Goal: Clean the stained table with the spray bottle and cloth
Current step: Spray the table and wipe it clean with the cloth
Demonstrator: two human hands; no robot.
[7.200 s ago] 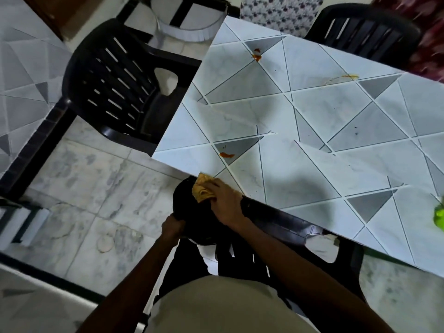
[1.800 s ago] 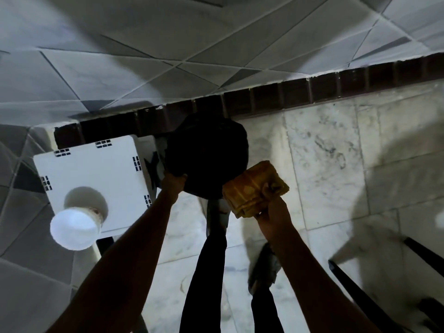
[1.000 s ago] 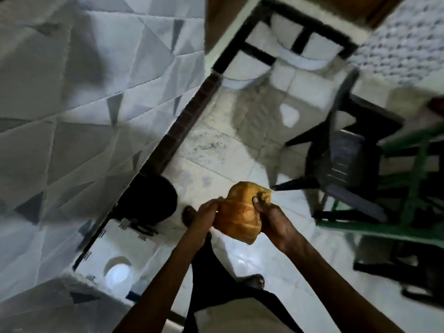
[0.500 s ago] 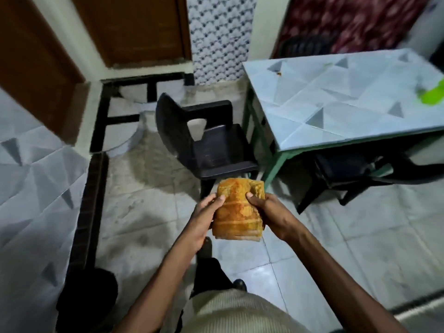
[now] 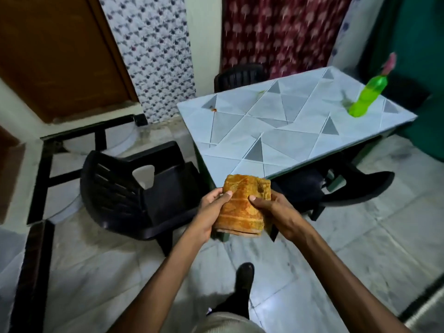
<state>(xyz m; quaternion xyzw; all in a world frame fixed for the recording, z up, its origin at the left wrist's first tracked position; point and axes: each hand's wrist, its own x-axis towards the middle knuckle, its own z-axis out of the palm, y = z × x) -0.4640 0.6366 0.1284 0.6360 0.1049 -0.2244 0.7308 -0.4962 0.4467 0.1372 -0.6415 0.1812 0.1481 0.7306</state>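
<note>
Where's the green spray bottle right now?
In the head view, the green spray bottle stands on the far right end of the tiled table, well away from the cloth.

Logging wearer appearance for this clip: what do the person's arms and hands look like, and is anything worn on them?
Both forearms are bare, with no sleeves in view. The left hand and right hand wear no gloves, and no watch, ring or bracelet shows.

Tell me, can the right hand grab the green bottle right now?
Probably not yet: the right hand grips the cloth, and the green bottle stands far across the table.
</note>
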